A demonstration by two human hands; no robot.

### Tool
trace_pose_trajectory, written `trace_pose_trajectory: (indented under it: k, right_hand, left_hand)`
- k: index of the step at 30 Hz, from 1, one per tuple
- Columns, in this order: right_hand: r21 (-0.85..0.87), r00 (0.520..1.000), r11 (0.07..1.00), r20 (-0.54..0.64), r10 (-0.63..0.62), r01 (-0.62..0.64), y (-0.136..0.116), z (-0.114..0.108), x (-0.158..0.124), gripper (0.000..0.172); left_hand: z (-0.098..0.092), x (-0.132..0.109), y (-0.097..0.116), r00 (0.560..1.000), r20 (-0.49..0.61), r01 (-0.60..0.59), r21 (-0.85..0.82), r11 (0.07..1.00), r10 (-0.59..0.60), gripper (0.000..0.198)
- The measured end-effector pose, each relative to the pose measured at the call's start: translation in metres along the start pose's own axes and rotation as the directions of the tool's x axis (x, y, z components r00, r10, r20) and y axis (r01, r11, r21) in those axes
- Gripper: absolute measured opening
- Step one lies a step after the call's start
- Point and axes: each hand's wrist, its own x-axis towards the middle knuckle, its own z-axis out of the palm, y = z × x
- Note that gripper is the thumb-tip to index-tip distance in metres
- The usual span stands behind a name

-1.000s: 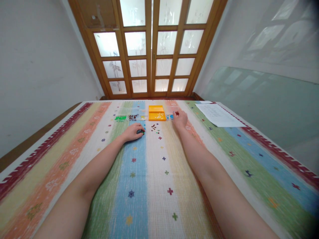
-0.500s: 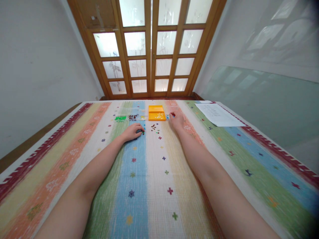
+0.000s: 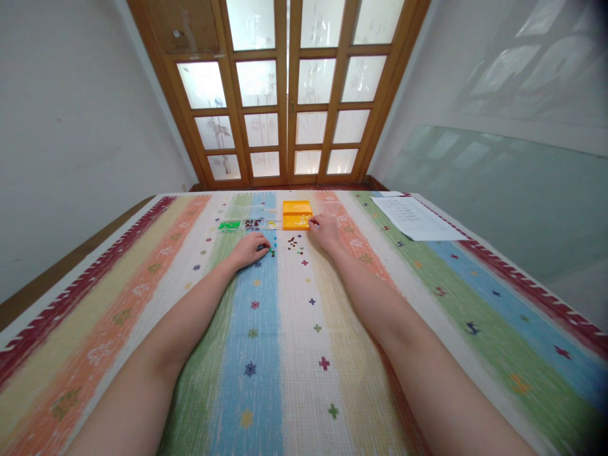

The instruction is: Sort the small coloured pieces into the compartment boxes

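Observation:
My left hand [image 3: 249, 248] rests curled on the striped cloth [image 3: 285, 329], fingers closed over small dark and green pieces at its tips. My right hand [image 3: 324, 232] lies beside the orange tray's [image 3: 295, 208] right front corner, its fingers pinched together on something too small to name. The tray holds small pale pieces. A loose scatter of tiny dark, red and green pieces [image 3: 295, 244] lies on the cloth between my two hands. Left of the tray stands a row of clear compartments [image 3: 247, 223] with green, dark and yellow pieces.
A white printed sheet [image 3: 414, 217] lies at the far right of the cloth. Wooden glazed doors [image 3: 285, 95] stand behind the table's far edge. A glass pane leans against the right wall. The cloth's dark red borders mark the left and right table edges.
My right hand has moved left, from over the clear compartment right of the tray to the tray's right front corner. My left hand has stayed almost still.

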Motion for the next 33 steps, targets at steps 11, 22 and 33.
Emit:
trace_pose_trajectory:
  k: [11, 22, 33]
  right_hand:
    - [0.053, 0.954, 0.96, 0.113, -0.278, 0.273, -0.033, 0.006, -0.009, 0.016]
    - [0.082, 0.858, 0.86, 0.064, -0.509, 0.504, -0.079, 0.0, -0.023, 0.016]
    - [0.049, 0.818, 0.824, 0.108, -0.566, 0.564, -0.078, 0.007, -0.023, 0.013]
  left_hand:
    - [-0.004, 0.003, 0.012, 0.991, -0.12, 0.052, 0.003, 0.999, -0.051, 0.012]
    - [0.004, 0.017, 0.033, 0.911, -0.309, 0.17, -0.322, 0.931, -0.273, 0.017]
    - [0.012, 0.017, 0.033, 0.897, -0.299, 0.219, -0.34, 0.915, -0.326, 0.02]
